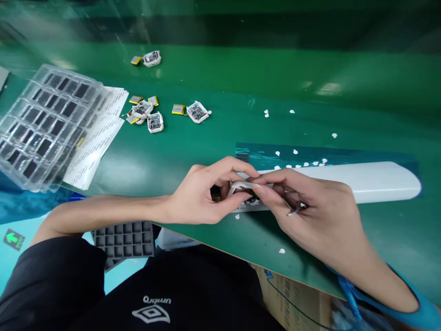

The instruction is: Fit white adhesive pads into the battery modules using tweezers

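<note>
A small white housing [237, 187] with dark electronics inside is held between both hands above the near edge of the green table. My left hand [210, 193] grips its left side, thumb below and index finger above. On its right side, my right hand [303, 202] pinches the rim with thumb and index finger. A thin metal tool [292, 212] pokes out from under the right palm; most of it is hidden. Beneath the hands lies a long white rounded strip [379, 181] on a dark blue-green sheet [409, 161].
Stacked clear trays [44, 124] and printed white sheets [94, 156] lie at the left. Several open white housings [197, 112] with yellow-edged batteries [178, 109] sit farther back. Small white pieces [282, 251] are scattered around the strip. A black compartment tray [126, 241] shows below the table edge.
</note>
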A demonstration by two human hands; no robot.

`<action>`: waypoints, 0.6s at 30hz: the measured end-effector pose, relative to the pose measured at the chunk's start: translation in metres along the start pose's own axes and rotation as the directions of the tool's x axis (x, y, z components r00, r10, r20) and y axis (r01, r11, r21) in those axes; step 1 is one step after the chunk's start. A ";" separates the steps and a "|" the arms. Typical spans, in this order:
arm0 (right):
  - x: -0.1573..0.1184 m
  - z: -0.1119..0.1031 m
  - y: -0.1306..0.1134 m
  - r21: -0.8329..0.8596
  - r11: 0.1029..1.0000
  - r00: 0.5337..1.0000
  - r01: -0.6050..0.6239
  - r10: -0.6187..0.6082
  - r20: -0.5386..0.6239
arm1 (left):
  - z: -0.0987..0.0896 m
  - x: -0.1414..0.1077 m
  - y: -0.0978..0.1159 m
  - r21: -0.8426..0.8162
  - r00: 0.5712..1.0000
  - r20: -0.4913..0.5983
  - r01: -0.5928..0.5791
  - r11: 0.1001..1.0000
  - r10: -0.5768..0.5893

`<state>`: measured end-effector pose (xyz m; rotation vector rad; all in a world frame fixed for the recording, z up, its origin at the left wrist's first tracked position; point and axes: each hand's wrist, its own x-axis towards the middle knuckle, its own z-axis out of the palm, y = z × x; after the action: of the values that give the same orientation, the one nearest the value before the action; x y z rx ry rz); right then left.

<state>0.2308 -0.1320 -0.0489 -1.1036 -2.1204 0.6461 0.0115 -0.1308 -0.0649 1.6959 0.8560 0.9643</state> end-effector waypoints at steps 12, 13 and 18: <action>-0.002 0.000 0.008 -0.230 0.935 0.953 0.270 -0.294 -0.077 | -0.011 0.011 0.004 0.082 0.998 0.038 0.049 0.995 -0.052; -0.001 -0.002 0.014 -0.247 0.919 0.937 0.306 -0.337 -0.095 | -0.011 0.012 0.004 0.094 0.998 0.029 0.051 0.994 -0.054; 0.002 -0.014 0.035 -0.251 0.933 0.951 0.257 -0.290 -0.107 | -0.014 0.014 -0.001 0.146 0.999 -0.034 0.002 0.989 0.003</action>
<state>0.2582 -0.1104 -0.0623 -0.9176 -2.2094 0.1819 0.0050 -0.1131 -0.0595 1.8080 0.9694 0.9532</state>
